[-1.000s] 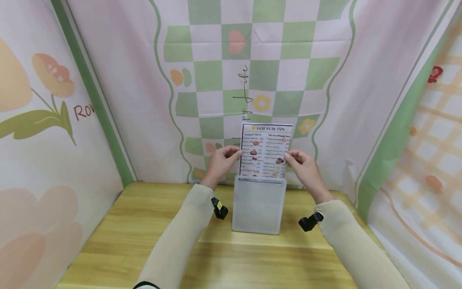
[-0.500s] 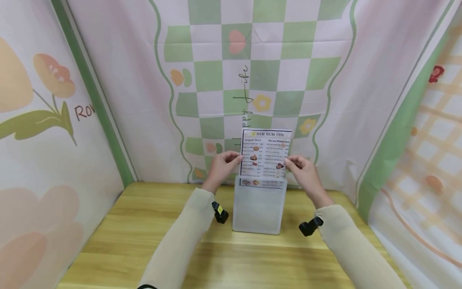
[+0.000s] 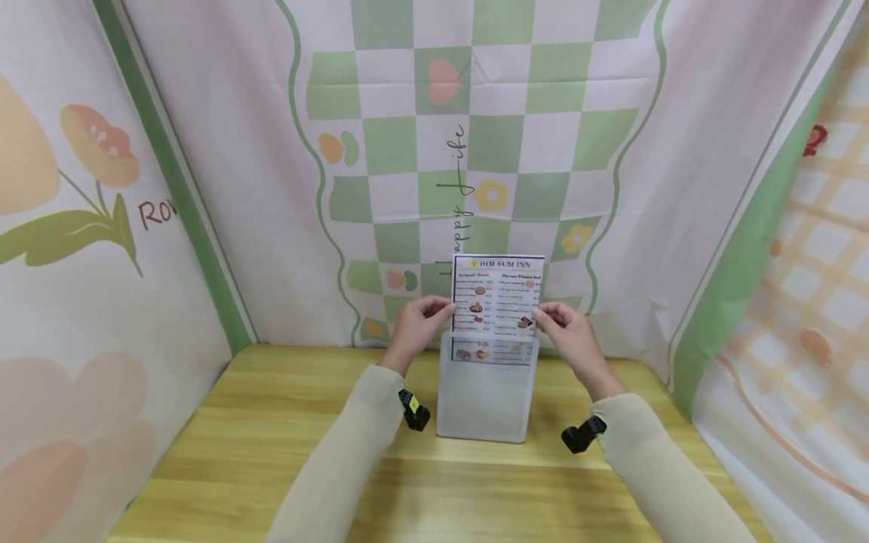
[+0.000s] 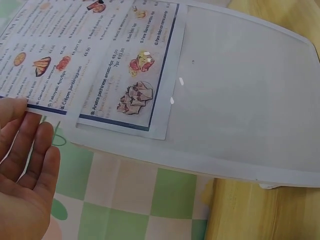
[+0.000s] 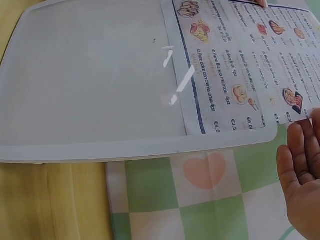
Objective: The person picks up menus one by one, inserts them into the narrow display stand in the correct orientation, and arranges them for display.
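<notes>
A printed menu sheet (image 3: 498, 296) headed DIM SUM INN stands upright, its lower part inside a clear sign holder (image 3: 485, 400) with a white frame. My left hand (image 3: 417, 329) pinches the sheet's left edge between thumb and fingers. At the right edge, my right hand (image 3: 573, 339) pinches it at about the same height. Through the clear front, the left wrist view shows the menu's bottom edge (image 4: 120, 129) a short way below the holder's top opening. The right wrist view shows the holder's bare lower panel (image 5: 90, 75) beneath the sheet.
The holder stands on a wooden table (image 3: 305, 422). Behind it hangs a green-and-white checked cloth (image 3: 441, 143). Printed cloth walls rise at the left (image 3: 81, 302) and right (image 3: 801, 302). Each wrist wears a small black camera (image 3: 584, 434).
Both hands have moved down with the menu sheet. Its bottom edge has slid from the holder's top opening to inside the holder, which stays in place.
</notes>
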Demonstrator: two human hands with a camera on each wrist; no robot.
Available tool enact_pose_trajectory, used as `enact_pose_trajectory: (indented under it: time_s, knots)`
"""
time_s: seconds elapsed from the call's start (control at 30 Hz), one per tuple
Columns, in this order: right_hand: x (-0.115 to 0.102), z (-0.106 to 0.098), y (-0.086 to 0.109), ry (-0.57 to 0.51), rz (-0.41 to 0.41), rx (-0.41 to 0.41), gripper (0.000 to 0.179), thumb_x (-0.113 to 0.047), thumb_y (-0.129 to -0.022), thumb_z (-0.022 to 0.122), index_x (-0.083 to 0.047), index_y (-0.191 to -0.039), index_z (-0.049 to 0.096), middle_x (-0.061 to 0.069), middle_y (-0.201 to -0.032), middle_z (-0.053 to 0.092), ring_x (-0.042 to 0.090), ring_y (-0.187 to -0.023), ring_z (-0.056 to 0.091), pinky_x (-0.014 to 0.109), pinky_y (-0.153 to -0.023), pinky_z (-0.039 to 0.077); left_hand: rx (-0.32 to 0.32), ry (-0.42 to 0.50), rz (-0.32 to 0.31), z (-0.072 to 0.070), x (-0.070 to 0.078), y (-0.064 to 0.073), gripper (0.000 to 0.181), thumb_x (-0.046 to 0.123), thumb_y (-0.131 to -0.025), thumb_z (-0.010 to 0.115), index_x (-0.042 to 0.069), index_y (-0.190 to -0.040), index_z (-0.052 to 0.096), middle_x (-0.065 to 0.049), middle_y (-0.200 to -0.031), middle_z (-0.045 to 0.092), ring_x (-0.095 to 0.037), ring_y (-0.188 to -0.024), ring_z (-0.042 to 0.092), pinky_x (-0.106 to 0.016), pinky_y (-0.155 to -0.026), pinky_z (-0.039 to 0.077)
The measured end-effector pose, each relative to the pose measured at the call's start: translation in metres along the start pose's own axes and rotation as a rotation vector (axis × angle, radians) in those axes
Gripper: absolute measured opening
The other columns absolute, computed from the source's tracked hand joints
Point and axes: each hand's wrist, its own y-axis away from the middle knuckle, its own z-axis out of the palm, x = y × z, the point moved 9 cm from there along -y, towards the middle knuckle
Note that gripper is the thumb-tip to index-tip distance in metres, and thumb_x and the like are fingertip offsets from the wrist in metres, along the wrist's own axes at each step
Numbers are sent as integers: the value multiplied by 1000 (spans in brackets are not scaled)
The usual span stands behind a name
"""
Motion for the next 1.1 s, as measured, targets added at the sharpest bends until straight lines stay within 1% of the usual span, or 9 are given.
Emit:
enact_pose_trajectory:
  time_s: [0.07,0.1,0.2,0.3,0.4,0.6,0.73,0.9,1.1]
  knots:
    - [2,1,1,-3,3,-2,53,-47,-101,57,0,-125,59,17,-122,62,28,-112,58,47,-103,44,-2,6,-6,1,-2,1,21,35,-95,70,19,-108,74,5,-99,70,-16,-92,63,-32,-82,53]
    - [3,1,2,3,4,-1,53,-47,-101,57,0,-125,59,17,-121,62,28,-111,58,45,-102,45,-3,11,-8,1,-3,1,21,35,-95,70,19,-108,74,5,-99,70,-16,-93,62,-32,-82,53]
    - [5,0,4,20,7,7,53,-47,-101,57,0,-125,59,16,-120,61,26,-110,56,37,-96,47,-4,19,-9,2,-4,3,21,34,-95,71,17,-107,74,4,-99,70,-16,-92,63,-33,-82,54]
    - [6,0,6,48,4,18,53,-46,-101,57,1,-124,60,15,-120,59,22,-108,53,26,-88,46,-8,13,-8,3,-7,4,21,34,-95,71,17,-108,74,4,-100,70,-16,-93,63,-32,-82,54]
    - [8,1,9,49,6,10,52,-45,-101,58,1,-125,60,15,-120,58,21,-106,51,23,-85,46,-11,-3,-12,5,-10,6,22,35,-95,71,17,-108,75,5,-101,70,-15,-92,63,-32,-81,54]
    - [15,3,11,53,14,12,52,-44,-101,58,2,-125,61,15,-118,59,20,-104,52,22,-83,46,-7,-9,7,5,-14,7,23,35,-95,71,16,-107,75,4,-99,70,-15,-91,63,-32,-80,54]
    - [20,4,11,68,26,14,52,-45,-101,58,1,-124,61,14,-117,60,20,-104,52,25,-85,46,-10,-20,21,5,-16,8,22,35,-94,72,16,-106,75,5,-98,70,-15,-90,63,-32,-79,54]
    - [28,6,12,67,65,-13,55,-49,-100,56,-1,-127,60,13,-119,58,22,-107,51,30,-88,46,-20,-29,-3,6,-23,9,21,38,-93,73,20,-104,76,7,-98,70,-14,-91,63,-32,-80,53]
    - [32,8,14,64,68,-19,55,-49,-101,56,-2,-127,60,14,-121,58,23,-109,51,33,-91,45,-25,-27,-29,6,-27,11,22,40,-92,73,22,-105,76,8,-102,70,-13,-96,64,-34,-85,53]
